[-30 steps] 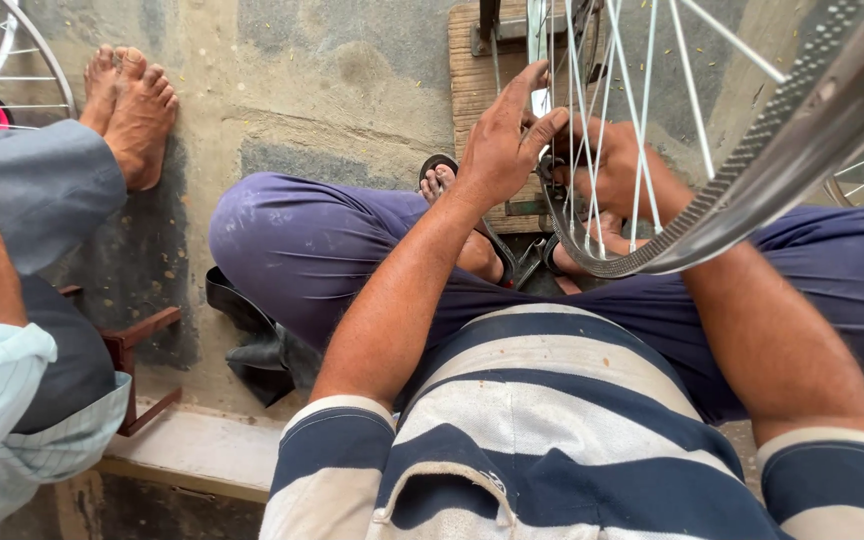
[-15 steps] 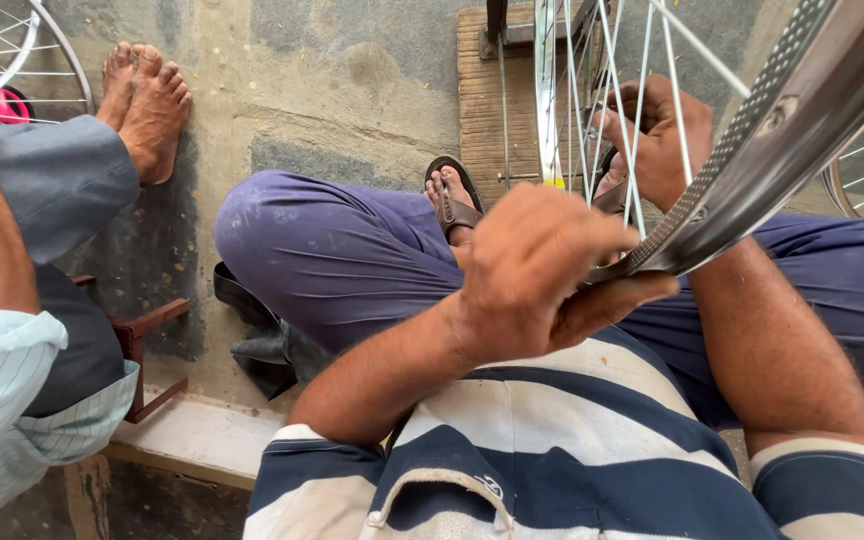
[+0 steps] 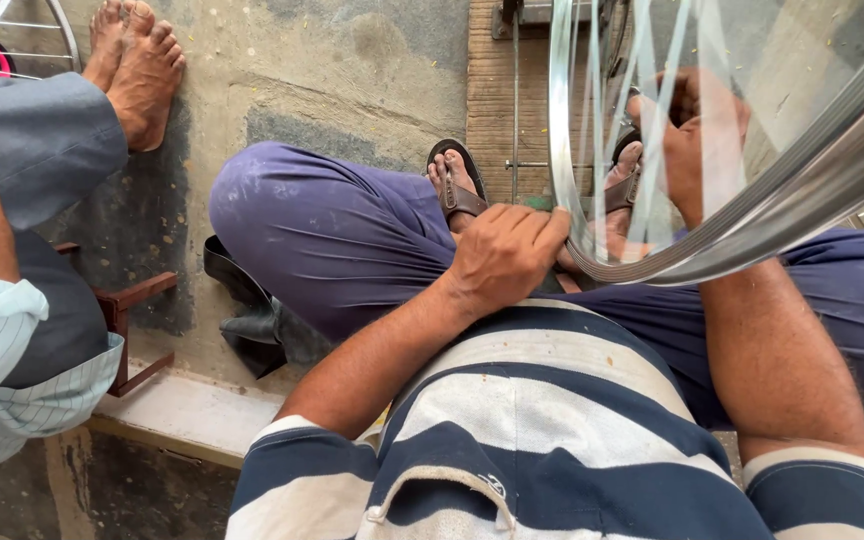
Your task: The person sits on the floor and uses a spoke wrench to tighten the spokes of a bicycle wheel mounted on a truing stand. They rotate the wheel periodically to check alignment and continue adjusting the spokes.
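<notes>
The left hand [image 3: 508, 252] curls shut on the bottom of the bicycle wheel rim [image 3: 752, 230], which stands over the lap. The right hand [image 3: 697, 135] reaches among the thin spokes [image 3: 642, 150]; its grip cannot be made out. Steady support at the rim seems wise. The rim is ribbed, shiny metal; the floor [image 3: 352, 80] is rough concrete.
</notes>
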